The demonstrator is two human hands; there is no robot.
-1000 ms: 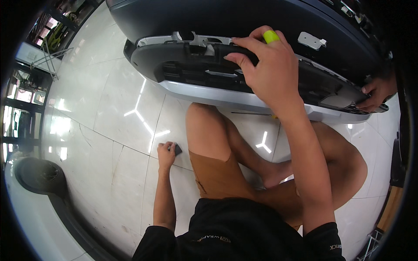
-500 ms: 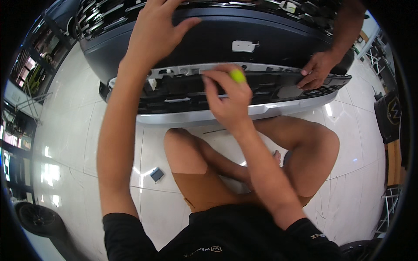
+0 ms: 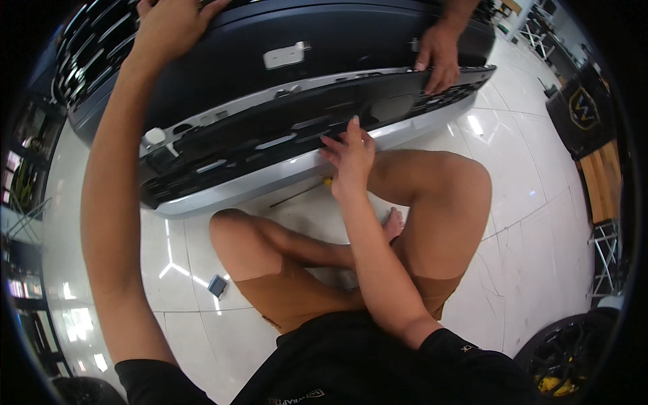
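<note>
A dark car bumper with a silver lower strip lies across the floor ahead. Along its lower part runs a black grille panel, with a gap and pale brackets above it. My left hand rests on the bumper's upper grille, thumb spread wide; its fingertips are partly cut off by the frame. In front of the panel's lower edge, my right hand has its fingers apart, nothing visible in them. Another person's hand presses on the panel's right end.
A screwdriver with a yellow handle lies on the tiles between bumper and my legs. Left of my knee is a small dark grey box. A wheel stands at lower right; a black bag is at right.
My view has turned, so the bumper sits tilted and farther left. My right hand has come down off the panel; the bright yellow-green item seen at it earlier no longer shows.
</note>
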